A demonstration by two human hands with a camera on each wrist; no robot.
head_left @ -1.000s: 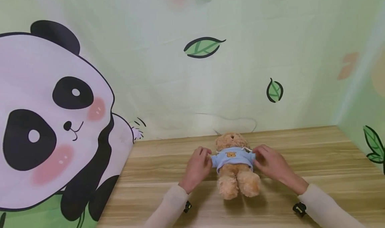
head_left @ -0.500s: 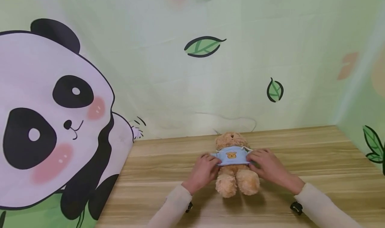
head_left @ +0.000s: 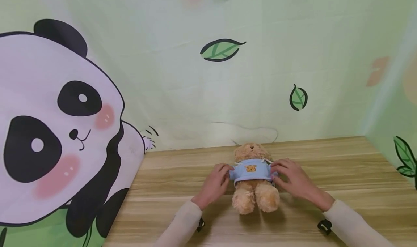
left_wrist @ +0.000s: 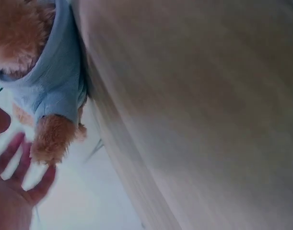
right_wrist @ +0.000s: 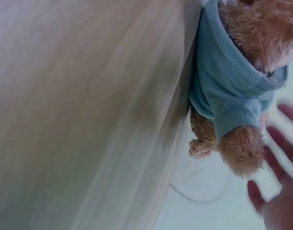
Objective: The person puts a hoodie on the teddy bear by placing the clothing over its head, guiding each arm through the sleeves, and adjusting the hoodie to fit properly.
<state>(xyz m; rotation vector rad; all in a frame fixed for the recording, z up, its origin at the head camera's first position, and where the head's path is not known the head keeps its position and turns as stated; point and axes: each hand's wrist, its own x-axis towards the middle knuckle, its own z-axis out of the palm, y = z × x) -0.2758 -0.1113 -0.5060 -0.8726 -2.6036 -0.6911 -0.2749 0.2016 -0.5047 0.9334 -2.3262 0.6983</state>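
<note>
A light-brown teddy bear [head_left: 245,198] lies on its back on the wooden table, its head toward the far wall. It wears a blue top [head_left: 260,171] with a small bear face on the chest and white cords at the neck. My left hand [head_left: 213,183] is beside one bear arm; in the left wrist view its fingers [left_wrist: 42,186] are spread around the furry paw [left_wrist: 52,139], loosely bent. On the other side, my right hand [head_left: 296,182] has its fingers apart beside the other paw [right_wrist: 242,151]. Whether fingertips touch the fur is hard to tell.
The wood-grain table [head_left: 176,167] meets a pale green printed backdrop [head_left: 182,95] just behind the bear's head. A large panda print [head_left: 91,138] covers the left side. Black wrist devices [head_left: 324,226] sit under both sleeves.
Both hands moved inward onto the sides of the blue top half a second ago, then drew outward to the bear's arms. The top's hem sits slightly lower than half a second ago.
</note>
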